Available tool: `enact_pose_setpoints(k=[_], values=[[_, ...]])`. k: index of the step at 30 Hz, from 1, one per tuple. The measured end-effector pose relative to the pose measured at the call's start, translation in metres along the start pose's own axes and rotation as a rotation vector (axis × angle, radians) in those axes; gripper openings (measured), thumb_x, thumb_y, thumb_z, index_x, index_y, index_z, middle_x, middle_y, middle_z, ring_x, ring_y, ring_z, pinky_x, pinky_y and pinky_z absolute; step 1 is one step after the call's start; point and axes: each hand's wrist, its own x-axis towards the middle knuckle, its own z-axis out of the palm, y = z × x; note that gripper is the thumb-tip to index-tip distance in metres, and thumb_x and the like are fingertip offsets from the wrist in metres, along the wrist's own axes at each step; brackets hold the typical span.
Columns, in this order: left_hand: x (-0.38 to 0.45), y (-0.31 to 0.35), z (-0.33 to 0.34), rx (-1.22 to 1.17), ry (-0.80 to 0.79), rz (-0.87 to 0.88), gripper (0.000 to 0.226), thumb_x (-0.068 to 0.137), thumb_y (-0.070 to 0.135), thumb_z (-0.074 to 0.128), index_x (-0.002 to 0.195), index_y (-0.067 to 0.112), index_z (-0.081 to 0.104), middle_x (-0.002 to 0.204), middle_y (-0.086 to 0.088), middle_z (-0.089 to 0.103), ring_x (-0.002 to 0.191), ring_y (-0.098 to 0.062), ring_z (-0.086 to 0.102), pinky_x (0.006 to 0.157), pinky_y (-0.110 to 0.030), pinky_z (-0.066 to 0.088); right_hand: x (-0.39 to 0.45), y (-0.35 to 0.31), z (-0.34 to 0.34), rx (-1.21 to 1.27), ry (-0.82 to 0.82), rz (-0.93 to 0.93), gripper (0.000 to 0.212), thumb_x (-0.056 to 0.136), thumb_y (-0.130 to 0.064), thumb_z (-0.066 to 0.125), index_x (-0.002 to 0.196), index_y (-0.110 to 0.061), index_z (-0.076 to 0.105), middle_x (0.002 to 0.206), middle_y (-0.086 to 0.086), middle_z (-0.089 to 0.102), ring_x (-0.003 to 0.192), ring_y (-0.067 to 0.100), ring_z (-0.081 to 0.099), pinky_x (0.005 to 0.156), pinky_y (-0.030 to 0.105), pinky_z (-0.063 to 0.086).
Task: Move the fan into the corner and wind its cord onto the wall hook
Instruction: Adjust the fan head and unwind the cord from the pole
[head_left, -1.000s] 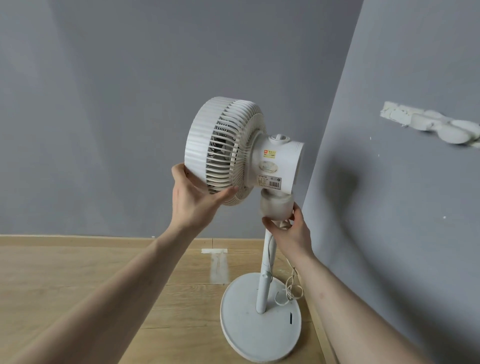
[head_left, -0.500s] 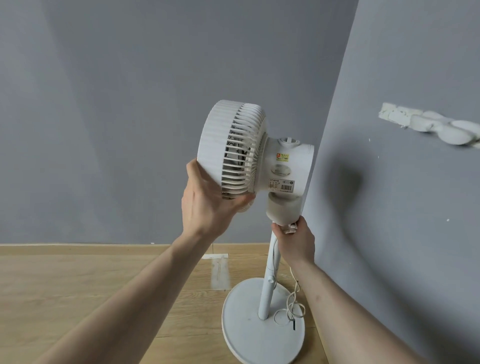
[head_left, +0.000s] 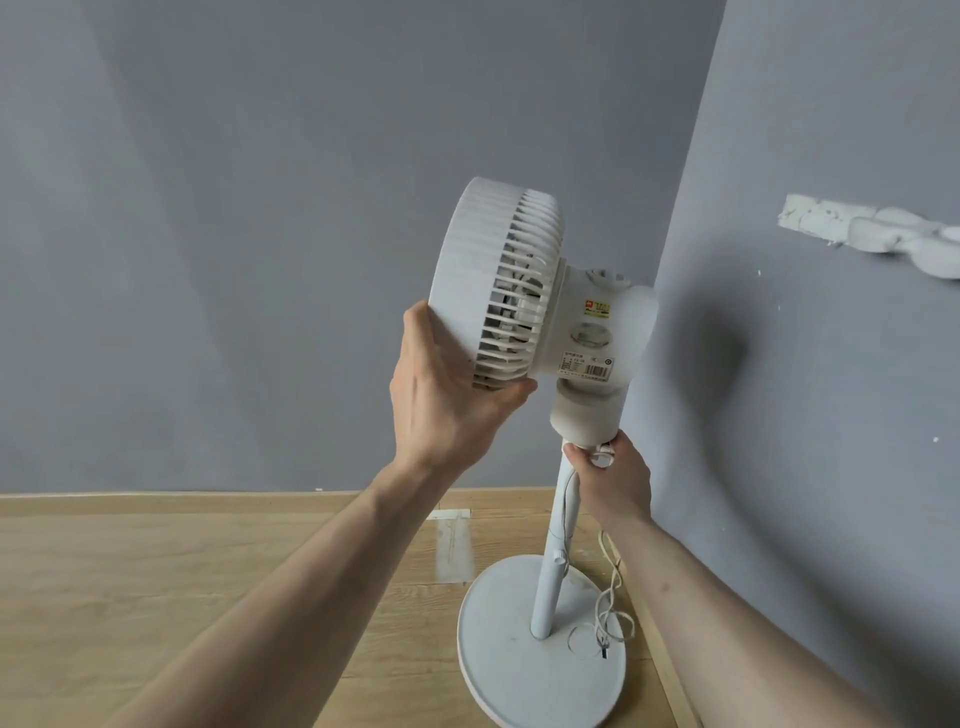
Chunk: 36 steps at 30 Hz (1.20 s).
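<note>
A white pedestal fan stands tilted near the room's corner, its round base on the wooden floor. My left hand cups the lower edge of the ribbed fan cage, thumb on its rear side. My right hand grips the pole just under the fan's neck. The thin white cord hangs from under my right hand and ends in a loose coil on the base. White hooks are fixed on the right wall, up and to the right of the fan.
Grey walls meet in the corner just behind the fan head. The right wall is close beside the pole. A wooden skirting runs along the far wall, with open plank floor on the left.
The fan has moved right and further toward the corner, and its head has turned so the cage faces more to the left. Both hands kept their hold and moved with it.
</note>
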Motion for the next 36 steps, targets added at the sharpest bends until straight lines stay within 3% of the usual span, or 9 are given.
enact_pose_setpoints(k=[5, 13, 19, 26, 36], values=[[0.001, 0.006, 0.002, 0.0, -0.02, 0.063, 0.086, 0.052, 0.038, 0.094, 0.113, 0.025, 0.036, 0.105, 0.013, 0.056, 0.088, -0.011, 0.054, 0.066, -0.026, 0.044, 0.001, 0.0, -0.002, 0.008, 0.014, 0.014, 0.023, 0.088, -0.038, 0.072, 0.101, -0.022, 0.063, 0.09, -0.01, 0.068, 0.076, 0.008, 0.061, 0.061, 0.022, 0.041], [0.001, 0.004, -0.001, 0.023, -0.022, 0.13, 0.088, 0.053, 0.038, 0.094, 0.119, 0.021, 0.037, 0.106, 0.016, 0.051, 0.09, -0.008, 0.051, 0.068, -0.022, 0.04, 0.001, 0.001, 0.001, 0.037, 0.061, 0.014, 0.025, 0.086, -0.039, 0.074, 0.099, -0.021, 0.062, 0.094, -0.007, 0.07, 0.086, 0.019, 0.064, 0.074, 0.031, 0.046], [0.005, 0.001, -0.002, 0.031, -0.026, 0.131, 0.089, 0.054, 0.04, 0.093, 0.121, 0.021, 0.038, 0.108, 0.015, 0.053, 0.092, -0.01, 0.053, 0.068, -0.022, 0.041, 0.003, -0.002, 0.005, 0.042, 0.049, 0.011, 0.024, 0.088, -0.035, 0.073, 0.101, -0.019, 0.061, 0.092, -0.008, 0.066, 0.085, 0.019, 0.06, 0.075, 0.029, 0.042], [0.006, -0.008, -0.009, 0.03, 0.04, 0.116, 0.087, 0.053, 0.038, 0.094, 0.116, 0.015, 0.04, 0.102, 0.014, 0.054, 0.086, -0.007, 0.05, 0.068, -0.029, 0.046, 0.005, -0.009, 0.018, 0.086, 0.036, -0.018, 0.02, 0.087, -0.029, 0.073, 0.101, -0.02, 0.063, 0.09, -0.011, 0.066, 0.09, 0.018, 0.064, 0.082, 0.035, 0.052], [0.004, -0.018, -0.007, 0.027, 0.051, 0.063, 0.09, 0.054, 0.042, 0.094, 0.12, 0.015, 0.038, 0.105, 0.018, 0.05, 0.087, -0.002, 0.046, 0.071, -0.028, 0.043, 0.011, -0.008, 0.027, 0.056, 0.072, -0.043, 0.018, 0.086, -0.03, 0.073, 0.095, -0.024, 0.059, 0.082, -0.016, 0.062, 0.085, 0.016, 0.06, 0.076, 0.031, 0.047]])
